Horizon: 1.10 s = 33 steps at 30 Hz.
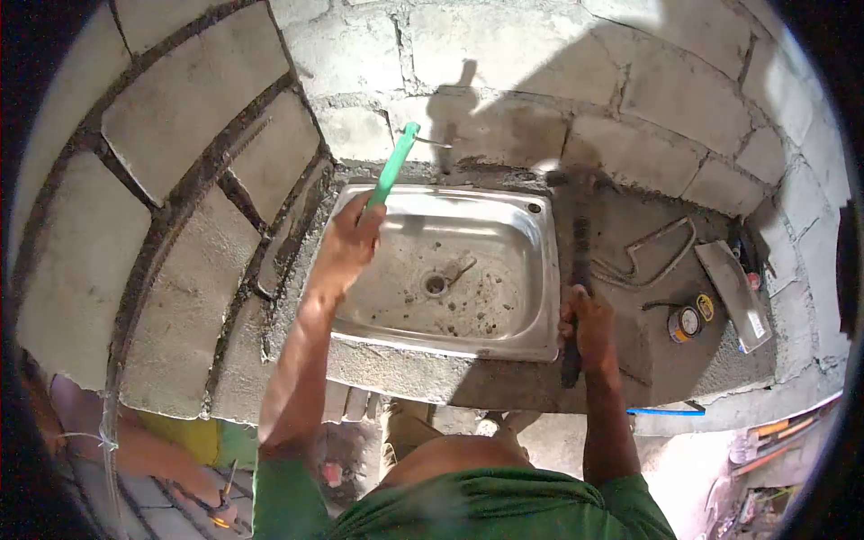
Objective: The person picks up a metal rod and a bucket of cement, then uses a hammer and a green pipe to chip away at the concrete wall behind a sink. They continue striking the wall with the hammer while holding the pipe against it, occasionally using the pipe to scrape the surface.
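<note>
My left hand (349, 243) is closed around a green-handled tool (393, 171) held upright over the back left corner of a steel sink (450, 348). A thin metal part sticks out to the right from the tool's top, close to the block wall. To the right of the sink, my right hand (587, 315) grips the dark handle of a hammer (580, 234), whose head is near the wall in shadow. Small pieces of debris lie in the sink around the drain (436, 284).
On the right of the counter (630, 351) lie a bent metal rod (666, 261), a small can (685, 324), a yellow round lid (705, 307) and a long flat piece (733, 292). Block walls (504, 54) rise behind and left. A blue strip (666, 412) is at the front edge.
</note>
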Each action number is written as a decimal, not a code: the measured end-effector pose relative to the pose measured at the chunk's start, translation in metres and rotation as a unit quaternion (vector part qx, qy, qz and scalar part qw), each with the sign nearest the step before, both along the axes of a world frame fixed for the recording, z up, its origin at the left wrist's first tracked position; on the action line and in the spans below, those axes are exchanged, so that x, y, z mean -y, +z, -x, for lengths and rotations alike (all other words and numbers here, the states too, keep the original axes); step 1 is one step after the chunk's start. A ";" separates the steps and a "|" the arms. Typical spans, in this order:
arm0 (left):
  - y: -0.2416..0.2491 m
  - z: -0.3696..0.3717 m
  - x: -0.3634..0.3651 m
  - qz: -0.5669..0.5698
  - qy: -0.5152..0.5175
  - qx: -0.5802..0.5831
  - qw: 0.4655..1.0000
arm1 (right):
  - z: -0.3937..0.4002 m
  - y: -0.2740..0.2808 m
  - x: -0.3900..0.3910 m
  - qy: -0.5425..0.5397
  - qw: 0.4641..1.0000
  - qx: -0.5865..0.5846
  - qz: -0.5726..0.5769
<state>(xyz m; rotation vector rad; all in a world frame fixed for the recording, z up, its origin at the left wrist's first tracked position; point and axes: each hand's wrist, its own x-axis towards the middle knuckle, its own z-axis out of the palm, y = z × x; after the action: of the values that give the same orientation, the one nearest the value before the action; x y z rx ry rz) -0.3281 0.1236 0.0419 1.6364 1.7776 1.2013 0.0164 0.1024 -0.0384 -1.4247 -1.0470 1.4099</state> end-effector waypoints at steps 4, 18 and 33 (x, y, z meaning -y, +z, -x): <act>-0.021 0.039 -0.074 0.032 -0.029 -0.019 0.999 | -0.007 -0.004 0.010 -0.052 0.987 0.003 -0.151; -0.100 0.088 -0.230 -0.129 -0.044 -0.319 0.938 | 0.073 0.032 -0.007 -0.098 0.944 0.179 -0.259; -0.145 0.097 -0.241 -0.283 0.039 -0.329 0.900 | 0.182 0.054 -0.140 -0.009 0.836 0.416 -0.359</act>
<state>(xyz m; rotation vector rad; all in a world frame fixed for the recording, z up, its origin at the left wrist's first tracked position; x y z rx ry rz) -0.4251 0.3650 -0.1029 2.5738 1.9910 1.3947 -0.1654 0.2428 0.0154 -1.4260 -1.8409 0.2041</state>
